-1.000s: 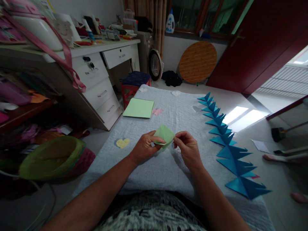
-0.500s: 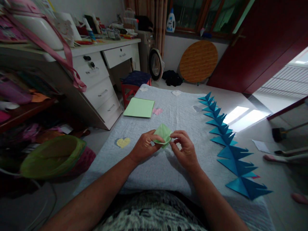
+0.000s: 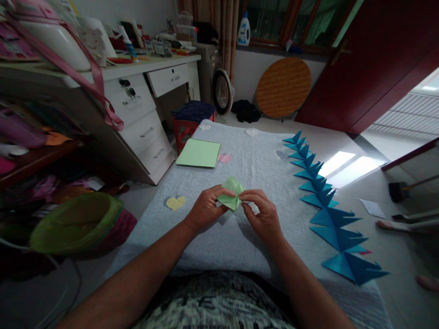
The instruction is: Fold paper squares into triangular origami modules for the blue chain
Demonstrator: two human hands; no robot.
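Note:
A partly folded piece of light green origami paper (image 3: 232, 185) is held between my two hands, just above the cloth-covered table (image 3: 212, 246). My left hand (image 3: 207, 208) pinches its left side, thumb below and index finger lying across the front. On the right edge, the fingertips of my right hand (image 3: 262, 214) close on a flap that bends inward. Farther back and to the left lies a stack of flat green square paper (image 3: 199, 153). Along the table's right side runs a row of folded blue paper cranes (image 3: 338, 237).
A red stool with a dark cushion (image 3: 195, 111) stands beyond the table's far left corner. On the left are a white desk with drawers (image 3: 147, 130) and a bin lined with a green bag (image 3: 75, 224). A round wooden tabletop (image 3: 284, 87) leans against the back wall.
My right hand has moved left with the paper's right edge, from the outer corner in toward the middle. The green paper looks narrower and more bent. My left hand stays nearly in place.

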